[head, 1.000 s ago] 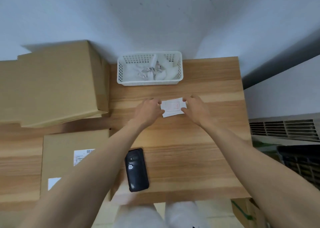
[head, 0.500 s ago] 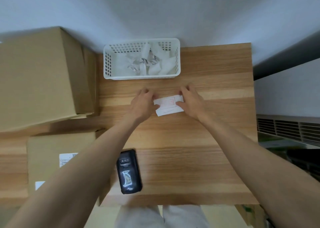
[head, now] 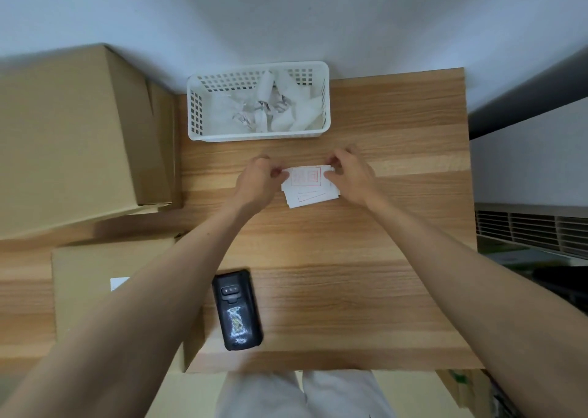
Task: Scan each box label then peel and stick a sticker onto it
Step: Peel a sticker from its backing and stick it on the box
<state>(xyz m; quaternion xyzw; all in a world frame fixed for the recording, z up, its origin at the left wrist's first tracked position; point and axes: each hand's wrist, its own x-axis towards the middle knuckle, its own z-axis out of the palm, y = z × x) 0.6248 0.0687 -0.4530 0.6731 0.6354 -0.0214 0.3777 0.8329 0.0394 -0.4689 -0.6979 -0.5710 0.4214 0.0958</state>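
Cardboard is taking up the left of the frame: a big box (head: pixel 73 137) at upper left and a flatter box (head: pixel 95 277) lying at lower left, its white label (head: pixel 118 283) partly hidden under the left forearm. A wooden table (head: pixel 366 274) is filling the centre, with a white basket (head: pixel 323 99) of crumpled backing paper sitting at its far edge, near the wall. A black scanner (head: pixel 238 311) is lying face up near the table's near edge, just beside the flat box.

At centre, the left hand (head: pixel 254 180) and right hand (head: pixel 351 179) are both pinching the ends of a small stack of stickers (head: pixel 307 185), fingertips closed on the paper, apparently working one loose. With the scanner set down, scanning for this box is probably done; peeling is under way, and sticking is still to come.

Open table is lying below and to the right of the stickers, so the hands are getting free room. The basket is sitting close above them, and the flat box is well apart to the lower left.
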